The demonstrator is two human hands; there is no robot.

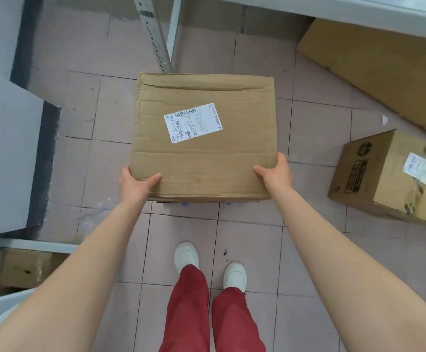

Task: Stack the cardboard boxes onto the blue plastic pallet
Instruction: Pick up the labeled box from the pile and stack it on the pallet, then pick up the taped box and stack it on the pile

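Labelled box (203, 138) gripped at near corners: left hand (137, 182), right hand (275, 174) closed on it, thumbs on top, for level carry; blue pallet (185, 204) barely visible beneath box near edge; second box (389, 176) right of it, awaiting stacking

**Tiled floor and what rests on it**

The pinkish tiled floor (252, 250) carries a printed cardboard box (389, 179) at the right, a larger plain carton (384, 69) far right, a metal rack post (153, 34) far centre, and white shoes (186, 255) near.
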